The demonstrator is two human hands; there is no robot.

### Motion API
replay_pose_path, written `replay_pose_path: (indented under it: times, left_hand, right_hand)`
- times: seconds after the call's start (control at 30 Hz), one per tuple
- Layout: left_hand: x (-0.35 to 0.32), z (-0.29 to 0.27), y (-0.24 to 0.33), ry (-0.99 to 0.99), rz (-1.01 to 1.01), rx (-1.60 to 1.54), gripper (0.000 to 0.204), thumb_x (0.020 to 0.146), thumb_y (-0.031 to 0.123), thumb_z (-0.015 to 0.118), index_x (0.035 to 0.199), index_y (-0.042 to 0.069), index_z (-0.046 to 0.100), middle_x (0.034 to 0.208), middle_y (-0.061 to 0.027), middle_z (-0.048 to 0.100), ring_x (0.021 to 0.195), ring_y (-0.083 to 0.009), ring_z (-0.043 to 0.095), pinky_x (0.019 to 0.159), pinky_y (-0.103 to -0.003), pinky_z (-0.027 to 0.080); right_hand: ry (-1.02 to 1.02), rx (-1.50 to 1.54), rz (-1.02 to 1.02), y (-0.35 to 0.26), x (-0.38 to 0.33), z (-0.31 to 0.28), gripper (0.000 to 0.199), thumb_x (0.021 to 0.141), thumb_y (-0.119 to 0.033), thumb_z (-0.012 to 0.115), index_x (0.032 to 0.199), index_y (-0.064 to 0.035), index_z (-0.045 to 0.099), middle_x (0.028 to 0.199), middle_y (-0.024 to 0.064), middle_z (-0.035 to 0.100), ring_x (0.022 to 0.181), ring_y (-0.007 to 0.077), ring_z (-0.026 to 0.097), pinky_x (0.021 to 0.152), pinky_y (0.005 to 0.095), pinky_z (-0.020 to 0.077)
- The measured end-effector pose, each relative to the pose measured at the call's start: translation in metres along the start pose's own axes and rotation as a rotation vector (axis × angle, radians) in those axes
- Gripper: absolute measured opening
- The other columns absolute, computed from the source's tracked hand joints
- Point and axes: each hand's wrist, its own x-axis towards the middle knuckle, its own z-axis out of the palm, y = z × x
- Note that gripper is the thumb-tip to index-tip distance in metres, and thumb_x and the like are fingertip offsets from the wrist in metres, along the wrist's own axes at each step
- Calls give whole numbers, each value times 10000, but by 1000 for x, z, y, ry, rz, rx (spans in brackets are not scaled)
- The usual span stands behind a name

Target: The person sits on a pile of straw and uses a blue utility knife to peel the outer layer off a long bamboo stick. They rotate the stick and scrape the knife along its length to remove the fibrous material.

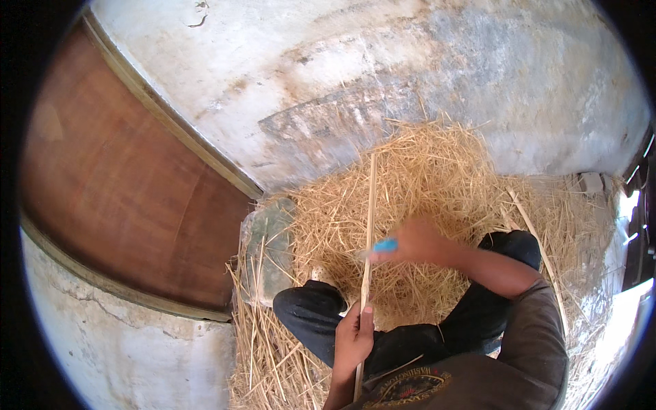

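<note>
A long, pale bamboo strip (371, 205) stands nearly upright in the view, running from the straw down to my lap. Closed around its lower part is my left hand (352, 338), thumb pressed along the strip. My right hand (418, 240) grips a blue-handled knife (385, 245) farther up, with the knife against or just beside the strip. Motion blurs the right hand and the grey blade, so exact contact is unclear. My legs (311, 311) are folded on either side of the strip.
Loose shavings and straw-like strips (437, 164) are heaped ahead against a stained wall (410, 61). A flat greenish stone (270, 239) lies left of the heap, near a brown door (137, 171). Another long strip (529, 222) leans at the right. Longer slivers (273, 362) cover the lower left.
</note>
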Motion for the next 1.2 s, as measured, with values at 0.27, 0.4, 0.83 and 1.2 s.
replay_pose_path:
  times: [0.27, 0.4, 0.83, 1.2]
  left_hand:
    - [-3, 5, 15, 151, 167, 280, 288, 961, 285, 487, 1079, 46, 596, 592, -197, 517, 538, -335, 566, 530, -377, 437]
    - [4, 5, 19, 133, 181, 392, 274, 959, 287, 487, 1026, 43, 592, 593, -218, 535, 569, -394, 586, 513, -416, 441]
    - [-14, 6, -2, 27, 102, 410, 280, 947, 326, 496, 1002, 65, 580, 610, -209, 555, 640, -414, 600, 546, -452, 459]
    - [-24, -11, -31, -18, -208, -198, 332, 982, 250, 501, 1209, 19, 578, 627, 89, 388, 543, -21, 361, 482, -200, 292]
  right_hand:
    - [55, -41, -65, -9, -1, 17, 829, 708, -846, 428, 513, -56, 593, 439, 117, 505, 422, 290, 555, 411, 400, 415]
    - [64, -48, -64, 11, 12, 7, 822, 683, -858, 439, 501, -69, 578, 434, 102, 499, 406, 274, 540, 396, 394, 399]
    - [39, -152, 350, 94, 57, 1, 874, 748, -860, 332, 592, -44, 604, 507, 70, 530, 512, 215, 579, 475, 390, 441]
    - [223, 14, 443, 92, 61, -8, 802, 805, -791, 364, 552, -60, 578, 481, 85, 504, 430, 237, 494, 449, 400, 397]
